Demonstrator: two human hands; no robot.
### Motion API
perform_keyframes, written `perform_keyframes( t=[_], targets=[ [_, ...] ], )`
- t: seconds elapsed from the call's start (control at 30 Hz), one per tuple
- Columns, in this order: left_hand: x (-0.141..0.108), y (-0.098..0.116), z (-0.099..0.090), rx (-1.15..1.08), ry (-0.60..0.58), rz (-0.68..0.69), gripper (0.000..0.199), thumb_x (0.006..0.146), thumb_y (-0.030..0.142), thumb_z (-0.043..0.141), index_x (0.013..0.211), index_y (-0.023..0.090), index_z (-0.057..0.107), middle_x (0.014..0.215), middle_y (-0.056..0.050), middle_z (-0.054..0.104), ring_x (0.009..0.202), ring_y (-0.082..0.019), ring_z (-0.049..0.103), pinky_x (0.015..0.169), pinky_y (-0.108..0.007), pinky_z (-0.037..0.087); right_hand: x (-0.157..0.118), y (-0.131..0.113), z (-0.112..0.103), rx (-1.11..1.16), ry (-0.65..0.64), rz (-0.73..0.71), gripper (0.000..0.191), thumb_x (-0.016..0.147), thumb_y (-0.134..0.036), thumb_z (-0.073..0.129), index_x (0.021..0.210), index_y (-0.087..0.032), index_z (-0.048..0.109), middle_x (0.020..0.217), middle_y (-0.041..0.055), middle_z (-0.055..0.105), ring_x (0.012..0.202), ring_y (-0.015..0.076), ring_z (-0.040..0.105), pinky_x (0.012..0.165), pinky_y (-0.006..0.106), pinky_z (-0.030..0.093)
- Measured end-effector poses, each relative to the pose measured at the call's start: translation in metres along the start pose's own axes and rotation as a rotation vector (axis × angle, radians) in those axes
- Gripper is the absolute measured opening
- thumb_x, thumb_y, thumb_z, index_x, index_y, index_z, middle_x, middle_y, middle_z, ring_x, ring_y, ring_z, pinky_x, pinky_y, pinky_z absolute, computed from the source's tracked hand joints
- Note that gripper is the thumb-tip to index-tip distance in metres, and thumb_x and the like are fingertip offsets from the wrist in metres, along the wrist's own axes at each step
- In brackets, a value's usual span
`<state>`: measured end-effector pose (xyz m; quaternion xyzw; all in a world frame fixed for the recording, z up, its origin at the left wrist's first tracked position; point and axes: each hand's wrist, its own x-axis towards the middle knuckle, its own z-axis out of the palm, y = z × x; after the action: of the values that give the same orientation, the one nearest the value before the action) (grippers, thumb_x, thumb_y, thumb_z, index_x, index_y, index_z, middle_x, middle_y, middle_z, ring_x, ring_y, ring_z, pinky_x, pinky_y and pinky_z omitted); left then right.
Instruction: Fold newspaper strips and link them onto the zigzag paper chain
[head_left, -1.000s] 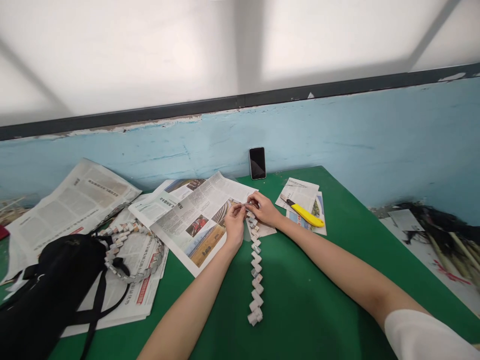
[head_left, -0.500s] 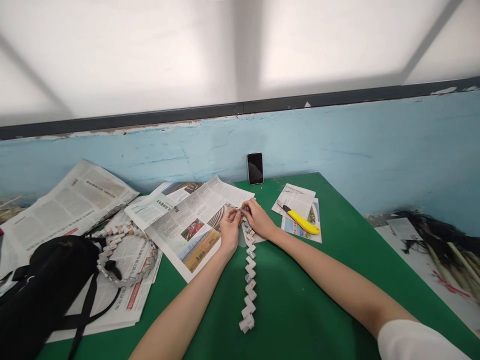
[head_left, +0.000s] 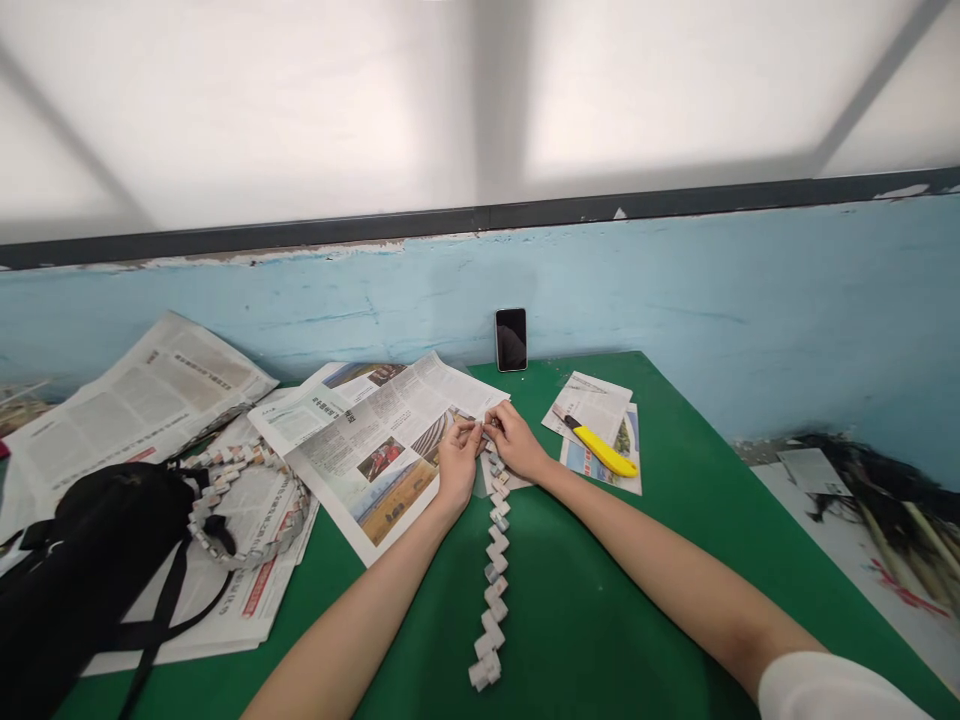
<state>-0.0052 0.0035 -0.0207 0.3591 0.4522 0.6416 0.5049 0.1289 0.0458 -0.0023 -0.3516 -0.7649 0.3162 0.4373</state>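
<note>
A zigzag chain of folded newspaper point(head_left: 496, 560) runs down the green table towards me. Both hands meet at its far end. My left hand point(head_left: 459, 462) is closed, thumb and fingers pinching at the tip of the chain. Against it, my right hand point(head_left: 514, 438) pinches the same end, its fingers bent inward. The exact fold between the fingertips is too small to make out. Beneath and left of my left hand lies a printed newspaper sheet point(head_left: 330, 475). A utility knife point(head_left: 604, 448) with a yellow handle rests to the right on cut newspaper pieces point(head_left: 596, 400).
A phone point(head_left: 511, 340) leans upright against the blue wall. At left, a black bag point(head_left: 112, 540) with straps lies on newspapers point(head_left: 135, 410), beside a looped paper chain point(head_left: 262, 555). The green table's point(head_left: 675, 520) right edge slants away; sticks and dark clutter point(head_left: 892, 510) lie beyond it.
Both hands stay pinched at the chain's far end with little movement. The near end of the chain has shifted slightly left and closer to me; the view has tilted a little.
</note>
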Motion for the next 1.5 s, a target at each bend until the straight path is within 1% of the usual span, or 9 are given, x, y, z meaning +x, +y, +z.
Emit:
perform_keyframes(
  t=[0.13,0.3,0.6,0.7,0.87,1.03,1.17,1.37,1.5],
  targets=[
    [0.001,-0.001,0.001,-0.008,0.003,-0.005,0.041,0.075,0.046,0.08,0.096,0.017,0.062,0.08,-0.001,0.068,0.073,-0.014,0.068,0.072,-0.025,0.055,0.001,0.005,0.004,0.092,0.062,0.058,0.005,0.094,-0.02,0.05,0.089,-0.021,0.051,0.093,0.0029,0.05,0.086,0.0201,0.051,0.079,0.033,0.041],
    [0.001,0.001,0.003,0.008,-0.022,-0.005,0.041,0.076,0.047,0.079,0.095,0.017,0.062,0.083,-0.002,0.067,0.074,-0.013,0.067,0.072,-0.025,0.055,0.002,0.01,0.006,0.195,0.102,0.092,0.011,0.094,-0.028,0.052,0.085,-0.021,0.051,0.089,0.002,0.048,0.081,0.0188,0.049,0.076,0.032,0.041],
    [-0.003,0.004,0.006,0.132,-0.024,0.037,0.04,0.077,0.048,0.077,0.096,0.015,0.066,0.094,-0.008,0.071,0.087,-0.02,0.071,0.076,-0.033,0.06,0.004,0.019,0.008,0.279,0.126,0.127,0.017,0.09,-0.035,0.057,0.081,-0.02,0.056,0.088,0.0028,0.048,0.08,0.0189,0.049,0.072,0.031,0.043],
    [-0.003,0.004,0.006,0.139,-0.02,0.046,0.039,0.076,0.048,0.078,0.095,0.015,0.067,0.093,-0.008,0.072,0.088,-0.022,0.072,0.077,-0.034,0.06,0.004,0.022,0.008,0.307,0.126,0.148,0.018,0.088,-0.037,0.058,0.081,-0.02,0.056,0.088,0.0024,0.048,0.078,0.018,0.049,0.071,0.03,0.042],
    [-0.003,0.003,0.006,0.117,-0.036,0.034,0.038,0.073,0.047,0.081,0.09,0.015,0.068,0.085,-0.007,0.071,0.083,-0.022,0.072,0.078,-0.037,0.061,0.005,0.027,0.007,0.365,0.103,0.183,0.019,0.086,-0.039,0.06,0.083,-0.021,0.055,0.083,0.0013,0.05,0.074,0.017,0.048,0.066,0.028,0.041],
    [-0.003,0.003,0.006,0.126,-0.028,0.034,0.04,0.073,0.047,0.081,0.093,0.014,0.07,0.086,-0.008,0.073,0.083,-0.023,0.073,0.079,-0.038,0.062,0.004,0.028,0.006,0.333,0.1,0.165,0.02,0.087,-0.04,0.06,0.083,-0.021,0.056,0.083,0.0019,0.052,0.077,0.0181,0.049,0.067,0.028,0.041],
    [-0.004,0.004,0.006,0.13,-0.046,0.043,0.038,0.076,0.047,0.079,0.095,0.015,0.073,0.086,-0.007,0.074,0.083,-0.022,0.073,0.083,-0.038,0.06,0.004,0.023,0.004,0.302,0.091,0.14,0.022,0.089,-0.041,0.059,0.084,-0.02,0.056,0.084,0.0022,0.052,0.079,0.0185,0.05,0.069,0.029,0.042],
    [-0.005,0.005,0.005,0.12,-0.02,0.058,0.035,0.076,0.046,0.078,0.092,0.016,0.073,0.081,-0.004,0.072,0.074,-0.019,0.07,0.079,-0.036,0.06,0.004,0.013,-0.002,0.271,0.041,0.059,0.023,0.093,-0.04,0.058,0.083,-0.019,0.059,0.086,0.0023,0.052,0.081,0.0186,0.051,0.075,0.031,0.041],
    [-0.005,0.004,0.005,0.134,-0.005,0.065,0.034,0.077,0.047,0.077,0.091,0.016,0.073,0.085,-0.005,0.073,0.077,-0.019,0.069,0.077,-0.034,0.058,0.004,0.009,-0.004,0.259,0.027,0.053,0.025,0.094,-0.042,0.057,0.082,-0.02,0.059,0.087,0.0025,0.053,0.084,0.0194,0.052,0.078,0.032,0.041]
  ],
)
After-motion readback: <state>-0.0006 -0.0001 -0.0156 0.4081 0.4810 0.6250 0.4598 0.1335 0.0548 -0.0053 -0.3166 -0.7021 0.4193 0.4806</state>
